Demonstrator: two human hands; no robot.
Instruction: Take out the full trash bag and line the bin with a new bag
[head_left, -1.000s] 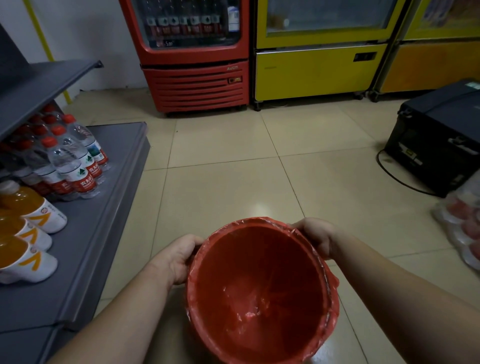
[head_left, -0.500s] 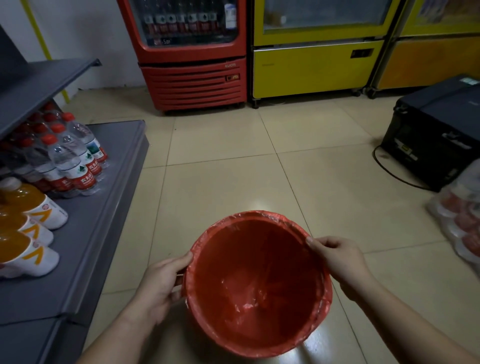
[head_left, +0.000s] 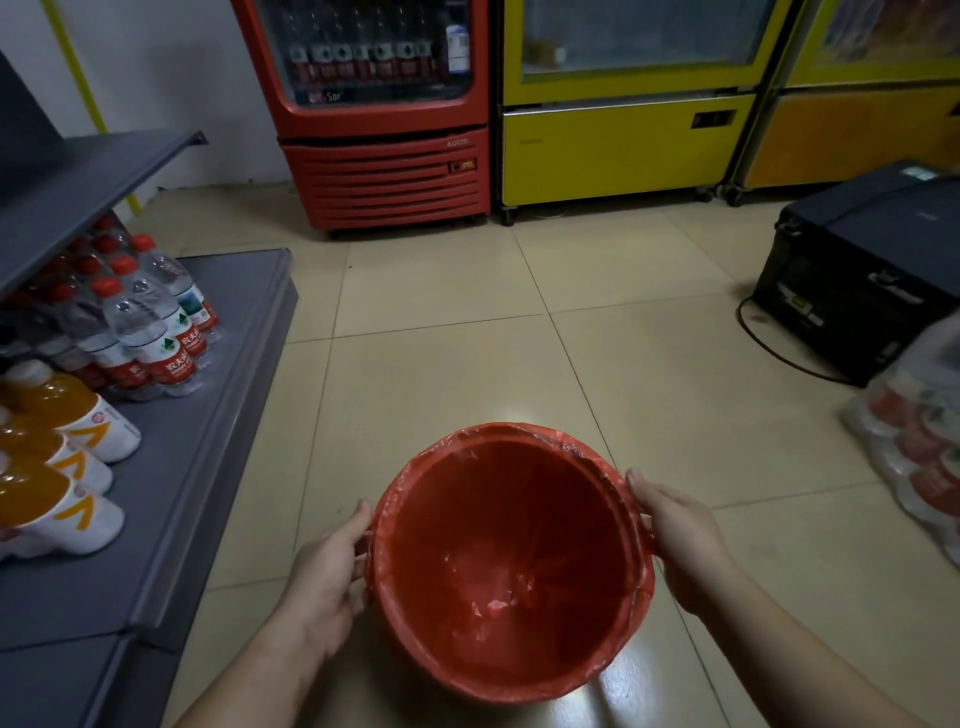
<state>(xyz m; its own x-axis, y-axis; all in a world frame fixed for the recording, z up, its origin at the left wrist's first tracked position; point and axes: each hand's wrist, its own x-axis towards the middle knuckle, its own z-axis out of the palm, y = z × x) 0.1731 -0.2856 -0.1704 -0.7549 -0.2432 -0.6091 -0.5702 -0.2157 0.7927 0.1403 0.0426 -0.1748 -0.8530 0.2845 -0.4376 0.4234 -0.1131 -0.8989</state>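
Note:
A round red bin (head_left: 498, 691) stands on the tiled floor just in front of me. A thin red bag (head_left: 498, 571) lines its inside and folds over the rim all the way round. The bag holds nothing that I can see. My left hand (head_left: 327, 582) presses against the bin's left side at the folded bag edge, fingers curled on it. On the right side of the rim rests my right hand (head_left: 680, 540), flat against the bag's overhang.
A grey shelf unit (head_left: 171, 483) with water bottles (head_left: 150, 332) and orange drink bottles (head_left: 57, 447) runs along the left. A red fridge (head_left: 384, 171) and yellow fridges (head_left: 623, 145) stand ahead. A black case (head_left: 857, 280) and wrapped bottle packs (head_left: 919, 441) sit right.
Both hands slid from the far part of the rim down to the bin's left and right sides. The bag edge now sits folded lower around the rim.

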